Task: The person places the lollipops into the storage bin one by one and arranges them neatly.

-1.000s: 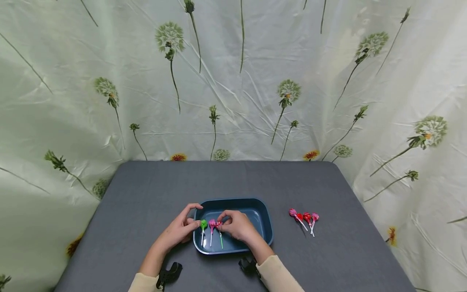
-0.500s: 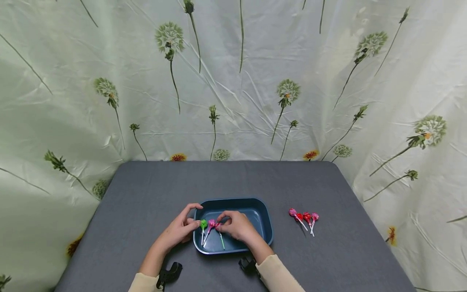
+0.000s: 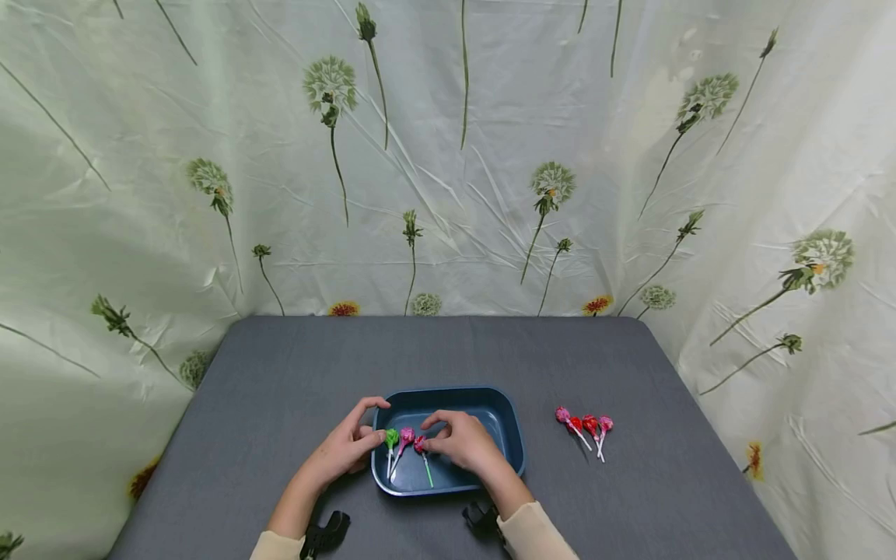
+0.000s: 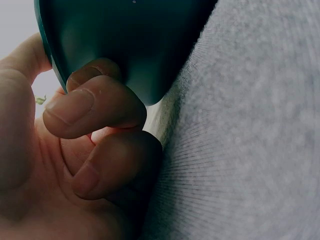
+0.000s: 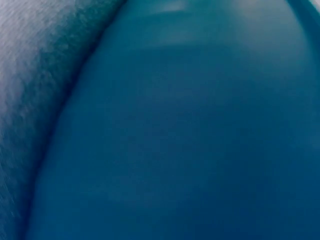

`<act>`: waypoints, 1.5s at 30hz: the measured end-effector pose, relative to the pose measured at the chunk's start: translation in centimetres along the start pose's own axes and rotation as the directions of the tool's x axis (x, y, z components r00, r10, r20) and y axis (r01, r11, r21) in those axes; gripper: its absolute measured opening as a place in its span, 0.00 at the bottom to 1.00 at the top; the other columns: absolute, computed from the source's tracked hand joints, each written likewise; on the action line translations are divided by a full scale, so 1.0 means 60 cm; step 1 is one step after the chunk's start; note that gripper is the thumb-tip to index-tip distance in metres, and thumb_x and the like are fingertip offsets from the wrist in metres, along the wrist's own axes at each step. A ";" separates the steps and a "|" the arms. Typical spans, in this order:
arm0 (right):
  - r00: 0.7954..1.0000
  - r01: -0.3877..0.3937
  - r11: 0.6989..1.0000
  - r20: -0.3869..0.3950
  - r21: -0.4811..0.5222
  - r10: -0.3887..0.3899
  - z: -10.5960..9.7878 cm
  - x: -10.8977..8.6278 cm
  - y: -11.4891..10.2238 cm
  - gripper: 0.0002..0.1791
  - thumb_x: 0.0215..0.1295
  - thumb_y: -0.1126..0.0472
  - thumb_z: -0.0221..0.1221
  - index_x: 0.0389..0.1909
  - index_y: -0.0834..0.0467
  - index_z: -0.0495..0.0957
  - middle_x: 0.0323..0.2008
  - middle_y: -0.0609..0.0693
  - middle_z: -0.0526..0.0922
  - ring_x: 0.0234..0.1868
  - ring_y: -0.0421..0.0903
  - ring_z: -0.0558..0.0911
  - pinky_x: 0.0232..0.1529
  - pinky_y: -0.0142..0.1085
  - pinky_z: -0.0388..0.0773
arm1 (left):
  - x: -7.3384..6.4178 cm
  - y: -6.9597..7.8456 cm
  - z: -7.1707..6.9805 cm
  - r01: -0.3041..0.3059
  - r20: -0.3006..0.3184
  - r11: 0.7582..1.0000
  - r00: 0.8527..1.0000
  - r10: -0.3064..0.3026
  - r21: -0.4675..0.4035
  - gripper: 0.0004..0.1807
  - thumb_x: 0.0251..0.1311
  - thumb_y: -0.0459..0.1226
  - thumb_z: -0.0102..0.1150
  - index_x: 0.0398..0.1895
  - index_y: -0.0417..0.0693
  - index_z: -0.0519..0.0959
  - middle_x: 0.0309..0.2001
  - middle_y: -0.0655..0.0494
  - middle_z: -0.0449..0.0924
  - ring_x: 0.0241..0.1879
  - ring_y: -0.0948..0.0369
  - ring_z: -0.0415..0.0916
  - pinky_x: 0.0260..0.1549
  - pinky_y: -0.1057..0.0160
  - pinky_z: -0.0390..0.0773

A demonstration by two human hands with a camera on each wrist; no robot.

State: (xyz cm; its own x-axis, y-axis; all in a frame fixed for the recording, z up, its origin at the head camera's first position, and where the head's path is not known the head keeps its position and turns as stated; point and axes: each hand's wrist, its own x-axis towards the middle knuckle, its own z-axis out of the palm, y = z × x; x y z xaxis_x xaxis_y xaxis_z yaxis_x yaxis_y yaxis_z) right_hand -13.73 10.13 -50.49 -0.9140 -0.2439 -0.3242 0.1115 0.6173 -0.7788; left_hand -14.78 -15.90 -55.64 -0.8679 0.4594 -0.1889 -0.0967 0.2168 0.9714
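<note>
A blue tray (image 3: 490, 482) holds three lollipops in its left half: a green one (image 3: 391, 439), a pink one (image 3: 407, 437) and a red one (image 3: 420, 444) with a green stick. My left hand (image 3: 346, 442) grips the tray's left side, thumb over the rim beside the green lollipop. In the left wrist view, that hand's other fingers (image 4: 100, 107) curl against the outside of the tray (image 4: 135, 45). My right hand (image 3: 463, 442) is over the tray, its thumb right at the red lollipop's head and its index finger raised. The right wrist view shows the tray's wall (image 5: 165, 135), not the hand.
Several pink and red lollipops (image 3: 590, 425) lie bunched on the grey cloth-covered table (image 3: 315, 358), right of the tray. A curtain (image 3: 448, 179) printed with dandelions hangs behind the table and along its sides.
The pink lollipop's stick has swung left towards the green one's. My right fingers have parted and drawn slightly off the red lollipop, showing more of its head. The left hand keeps its place.
</note>
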 end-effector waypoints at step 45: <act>0.989 0.105 0.929 -0.132 0.354 -0.061 -0.191 -0.064 0.081 0.27 0.75 0.57 0.64 0.70 0.62 0.74 0.43 0.57 0.91 0.20 0.39 0.68 0.29 0.33 0.70 | 0.000 -0.004 0.000 -0.010 -0.014 0.999 1.000 0.011 0.031 0.28 0.78 0.42 0.58 0.75 0.53 0.61 0.22 0.55 0.67 0.16 0.65 0.61 0.18 0.68 0.66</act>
State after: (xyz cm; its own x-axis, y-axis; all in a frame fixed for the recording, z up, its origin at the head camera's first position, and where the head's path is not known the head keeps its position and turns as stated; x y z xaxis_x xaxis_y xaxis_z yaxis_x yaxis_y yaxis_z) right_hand -14.15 22.62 -46.89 -0.9626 -0.1803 -0.2022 0.1460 0.2833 -0.9478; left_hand -14.77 -15.98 -55.90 -0.8758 0.4493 -0.1765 -0.0728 0.2386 0.9684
